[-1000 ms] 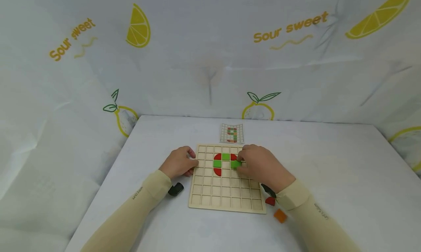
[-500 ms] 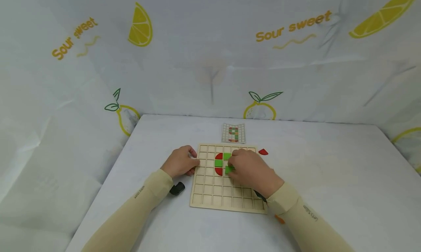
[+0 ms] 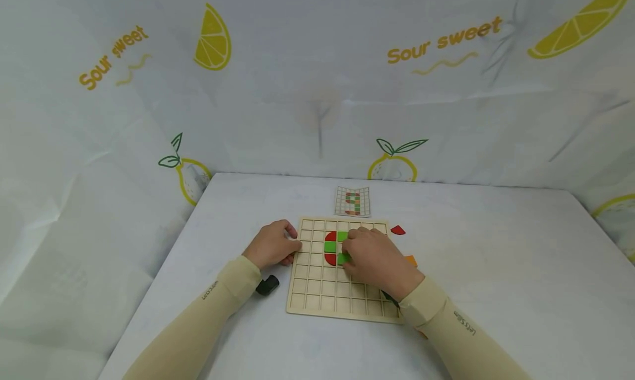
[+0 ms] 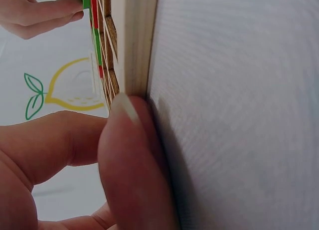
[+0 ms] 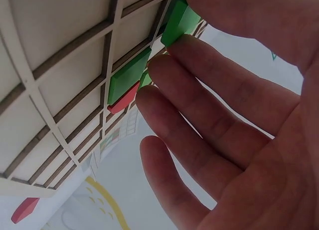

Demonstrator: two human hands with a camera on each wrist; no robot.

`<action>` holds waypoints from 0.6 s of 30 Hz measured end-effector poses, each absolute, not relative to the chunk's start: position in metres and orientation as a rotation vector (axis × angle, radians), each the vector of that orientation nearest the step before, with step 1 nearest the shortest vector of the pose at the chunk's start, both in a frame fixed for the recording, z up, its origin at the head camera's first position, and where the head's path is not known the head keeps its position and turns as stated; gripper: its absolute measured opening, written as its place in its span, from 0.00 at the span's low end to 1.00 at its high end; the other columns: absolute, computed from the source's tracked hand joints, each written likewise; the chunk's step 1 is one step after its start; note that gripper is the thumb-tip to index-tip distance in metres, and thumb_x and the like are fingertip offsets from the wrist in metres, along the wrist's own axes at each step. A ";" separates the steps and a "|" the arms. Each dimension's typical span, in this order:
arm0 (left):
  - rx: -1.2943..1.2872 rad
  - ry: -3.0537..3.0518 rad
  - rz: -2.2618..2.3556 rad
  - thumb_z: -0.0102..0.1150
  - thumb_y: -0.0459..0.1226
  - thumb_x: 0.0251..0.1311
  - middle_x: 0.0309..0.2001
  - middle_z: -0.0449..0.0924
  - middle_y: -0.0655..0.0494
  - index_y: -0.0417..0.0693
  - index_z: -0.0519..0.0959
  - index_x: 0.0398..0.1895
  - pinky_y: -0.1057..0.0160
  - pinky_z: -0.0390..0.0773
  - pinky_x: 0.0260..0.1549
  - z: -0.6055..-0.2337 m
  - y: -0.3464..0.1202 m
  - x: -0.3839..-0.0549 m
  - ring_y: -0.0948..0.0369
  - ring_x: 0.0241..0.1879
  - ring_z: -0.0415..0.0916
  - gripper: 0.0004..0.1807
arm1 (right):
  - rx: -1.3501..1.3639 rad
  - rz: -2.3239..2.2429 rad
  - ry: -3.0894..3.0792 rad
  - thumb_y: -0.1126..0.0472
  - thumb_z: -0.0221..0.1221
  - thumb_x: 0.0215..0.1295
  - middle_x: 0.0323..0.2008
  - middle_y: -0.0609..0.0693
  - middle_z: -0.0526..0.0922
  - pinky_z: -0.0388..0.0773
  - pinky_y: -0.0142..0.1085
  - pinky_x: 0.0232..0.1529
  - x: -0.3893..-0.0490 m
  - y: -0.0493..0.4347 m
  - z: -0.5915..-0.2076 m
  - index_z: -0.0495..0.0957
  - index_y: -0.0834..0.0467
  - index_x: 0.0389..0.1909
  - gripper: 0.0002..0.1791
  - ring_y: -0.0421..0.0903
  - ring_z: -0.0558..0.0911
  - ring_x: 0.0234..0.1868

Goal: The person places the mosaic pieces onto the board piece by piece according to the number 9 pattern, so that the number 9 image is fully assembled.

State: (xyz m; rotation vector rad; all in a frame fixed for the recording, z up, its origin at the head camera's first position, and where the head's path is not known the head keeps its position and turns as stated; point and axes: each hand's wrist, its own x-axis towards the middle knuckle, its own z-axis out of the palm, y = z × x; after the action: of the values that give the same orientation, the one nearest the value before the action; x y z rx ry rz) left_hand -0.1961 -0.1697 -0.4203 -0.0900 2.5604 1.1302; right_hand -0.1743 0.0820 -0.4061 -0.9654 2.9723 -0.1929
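Observation:
A pale wooden grid board (image 3: 322,287) lies flat on the table. My left hand (image 3: 270,243) holds its left edge, thumb tip against the rim (image 4: 133,50). My right hand (image 3: 377,257) is over the middle of the board, pinching a green square tile (image 5: 177,25) between thumb and fingertip, tilted above the grid in the right wrist view. Left of it in the cells sit a red quarter-round tile (image 3: 331,236), a green square tile (image 3: 329,247) and another red quarter-round tile (image 3: 330,259). Another green tile (image 3: 342,236) is in the top row. The right hand hides cells further right.
Behind the board lies a pattern card (image 3: 353,201) with a coloured grid figure. Right of the board are a red tile (image 3: 398,230) and an orange tile (image 3: 410,261). A black object (image 3: 268,285) lies by the left sleeve. A lemon-print cloth hangs behind the table.
My right hand has moved left and slightly nearer across the board with the green tile. The red and orange tiles right of the board have come into view. The left hand stays at the edge.

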 end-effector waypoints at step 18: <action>-0.078 2.565 1.123 0.66 0.38 0.70 0.26 0.87 0.51 0.44 0.78 0.51 0.65 0.84 0.27 -0.421 -0.171 -0.198 0.60 0.23 0.85 0.12 | -0.951 -0.185 2.970 0.61 0.71 0.62 0.28 0.42 0.77 0.77 0.43 0.43 -0.174 0.080 -0.408 0.85 0.51 0.28 0.05 0.43 0.73 0.33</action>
State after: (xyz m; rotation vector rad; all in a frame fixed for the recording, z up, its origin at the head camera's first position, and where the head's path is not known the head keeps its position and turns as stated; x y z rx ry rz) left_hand -0.1979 -0.1708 -0.4208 -0.0780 2.5651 1.1225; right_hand -0.1741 0.0804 -0.4075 -0.9508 2.9700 -0.1850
